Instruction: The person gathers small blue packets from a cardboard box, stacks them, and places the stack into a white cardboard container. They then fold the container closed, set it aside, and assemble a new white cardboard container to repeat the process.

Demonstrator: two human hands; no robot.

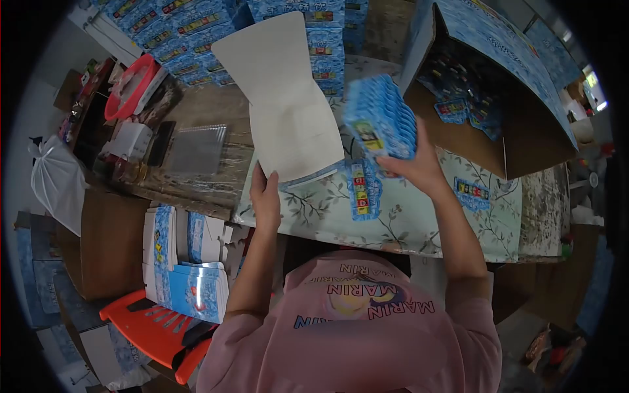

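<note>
My left hand [265, 195] grips the lower left edge of a white cardboard sheet [288, 111], narrowed at its middle and plain on the visible side. In my right hand [416, 164] is a stack of blue packets [381, 114], fanned slightly and held above the table, with the thumb across the front one. Beneath and just left of that hand, a blue packet [362, 193] lies on the floral tablecloth [400, 226]. Another single packet [472, 194] rests on the cloth to the right.
An open carton [517, 144] with loose packets lies on its side at the right. Blue printed boxes [190, 39] are stacked behind. A clear tray [198, 149] and red basket [131, 86] stand left. Flat printed cartons [190, 288] lie on an orange chair [141, 331].
</note>
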